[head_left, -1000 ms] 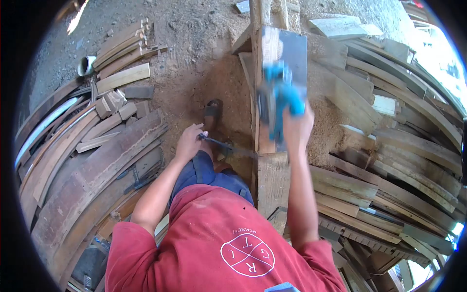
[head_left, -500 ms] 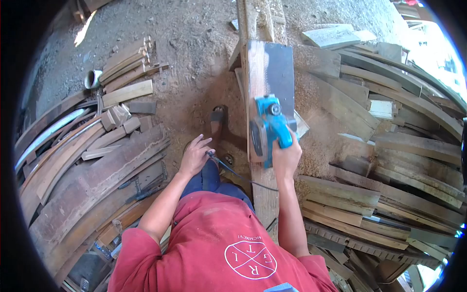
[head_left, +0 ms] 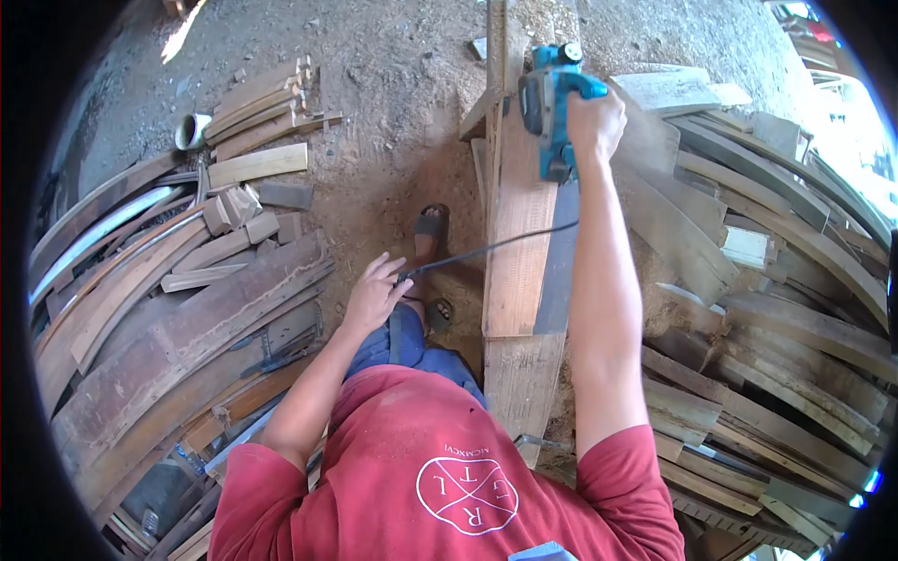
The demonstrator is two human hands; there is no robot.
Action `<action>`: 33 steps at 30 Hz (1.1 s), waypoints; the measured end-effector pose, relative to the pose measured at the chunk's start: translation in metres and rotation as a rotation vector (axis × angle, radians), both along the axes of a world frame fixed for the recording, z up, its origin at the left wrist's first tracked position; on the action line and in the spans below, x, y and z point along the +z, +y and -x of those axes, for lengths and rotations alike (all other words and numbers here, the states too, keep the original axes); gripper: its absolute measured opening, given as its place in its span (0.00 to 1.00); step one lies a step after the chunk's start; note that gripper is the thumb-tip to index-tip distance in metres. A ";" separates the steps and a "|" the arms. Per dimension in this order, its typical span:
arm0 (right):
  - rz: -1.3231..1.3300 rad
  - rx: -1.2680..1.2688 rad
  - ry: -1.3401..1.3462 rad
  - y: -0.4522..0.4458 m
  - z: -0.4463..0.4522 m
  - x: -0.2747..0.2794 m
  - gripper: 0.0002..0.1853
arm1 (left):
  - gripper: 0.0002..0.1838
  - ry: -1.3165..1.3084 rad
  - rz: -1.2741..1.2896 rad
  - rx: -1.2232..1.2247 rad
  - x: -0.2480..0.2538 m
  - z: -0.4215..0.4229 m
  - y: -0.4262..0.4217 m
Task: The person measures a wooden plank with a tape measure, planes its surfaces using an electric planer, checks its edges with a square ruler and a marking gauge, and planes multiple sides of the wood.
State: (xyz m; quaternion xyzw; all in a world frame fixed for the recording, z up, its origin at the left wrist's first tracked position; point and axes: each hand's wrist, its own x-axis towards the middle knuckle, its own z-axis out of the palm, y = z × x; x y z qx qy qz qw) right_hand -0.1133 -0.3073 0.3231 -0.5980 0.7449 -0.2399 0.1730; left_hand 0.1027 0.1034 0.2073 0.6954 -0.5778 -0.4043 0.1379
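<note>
My right hand is wrapped round the handle of a teal electric planer, which rests near the far end of a board. Pale bare wood shows along the board's left side, and a dark grey strip runs down its right. My right arm reaches out straight over that strip. Over my thigh, my left hand pinches the planer's black power cord between thumb and finger, its other fingers spread. From there the cord runs rightward across the board and passes behind my right forearm.
The board lies on a long timber beam. Stacked planks fill the left, with short offcuts on top. More lumber is piled at the right. Sawdust and grit cover the ground.
My right hand has pushed the planer away from me to the board's far end, uncovering more pale wood behind it. The cord has drawn out straighter; my left hand has barely moved.
</note>
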 end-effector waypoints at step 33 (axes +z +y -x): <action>0.018 0.061 -0.018 0.050 0.057 -0.014 0.18 | 0.15 0.050 0.124 -0.222 0.033 0.044 0.003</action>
